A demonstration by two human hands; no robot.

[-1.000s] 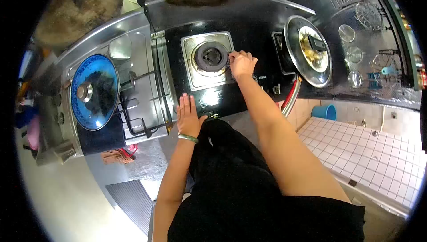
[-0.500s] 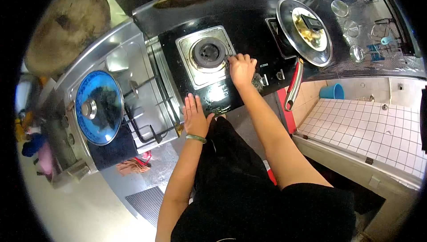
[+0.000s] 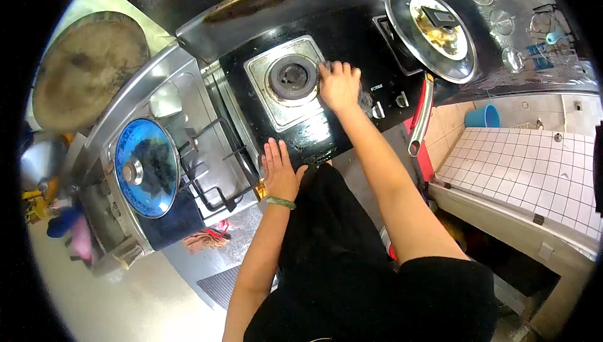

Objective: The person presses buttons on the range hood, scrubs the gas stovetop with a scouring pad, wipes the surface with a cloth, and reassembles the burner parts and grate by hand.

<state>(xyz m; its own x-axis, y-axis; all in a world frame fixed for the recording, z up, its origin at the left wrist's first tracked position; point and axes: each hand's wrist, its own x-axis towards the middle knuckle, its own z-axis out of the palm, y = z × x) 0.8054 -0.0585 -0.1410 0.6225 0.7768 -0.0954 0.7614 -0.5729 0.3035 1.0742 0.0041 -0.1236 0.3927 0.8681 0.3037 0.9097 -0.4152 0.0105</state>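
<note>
My right hand [image 3: 340,87] is closed on a grey, wiry steel wool scrubber [image 3: 365,99], partly hidden under the palm. Its fingertips press at the right edge of the square metal burner plate [image 3: 276,116], beside the round black burner [image 3: 293,77]. The black glass cooktop [image 3: 352,47] around the plate looks wet, with a shiny patch in front of the burner. My left hand [image 3: 281,175] rests flat near the cooktop's front left corner, fingers stretched out and holding nothing. A green bangle [image 3: 281,202] circles that wrist.
A lidded pan [image 3: 433,34] with a red-and-steel handle [image 3: 422,116] sits on the right burner. To the left are a metal pot stand [image 3: 213,197], a blue dish under a glass lid [image 3: 147,166] and a round wooden board [image 3: 91,72]. Control knobs [image 3: 378,110] line the front edge.
My right hand has slid a little toward the back along the burner plate's right edge, scrubber still in it. My left hand stays put. The whole view has shifted slightly.
</note>
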